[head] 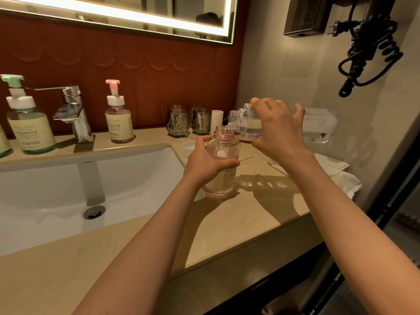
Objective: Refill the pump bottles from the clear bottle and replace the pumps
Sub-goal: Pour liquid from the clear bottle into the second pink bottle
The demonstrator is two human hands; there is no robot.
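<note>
**Pouring from the clear bottle [318, 127] into an uncapped pink bottle [227, 180]**

The pink bottle is stood upright on the counter [227, 223], just at the 3 o'clock edge of the sink [56, 185], with its pump off and its threaded neck bare. It is gripped round the middle by the left hand [205, 161], fingers and thumb curled about the body. The clear bottle is held tipped nearly on its side at the pink bottle's 2 o'clock. It is clamped from above by the right hand [276, 130], whose fingers are wrapped over its shoulder. Its mouth is set just above the bare neck, and a thin run of liquid is seen between the two. More liquid is seen lying along the lower side of the clear bottle.

A green-topped pump bottle [29, 123] is placed at the 9 o'clock side of the faucet [72, 112], and a pink-topped pump bottle [118, 119] at its 3 o'clock; both are capped. Two glasses [178, 123] are set at the pink bottle's 11 o'clock, and a white round piece [189, 147] just at its 10 o'clock. A white cloth [341, 176] is laid at its 3 o'clock, against the wall. A coiled black cord [368, 53] is hung at 1 o'clock.
</note>
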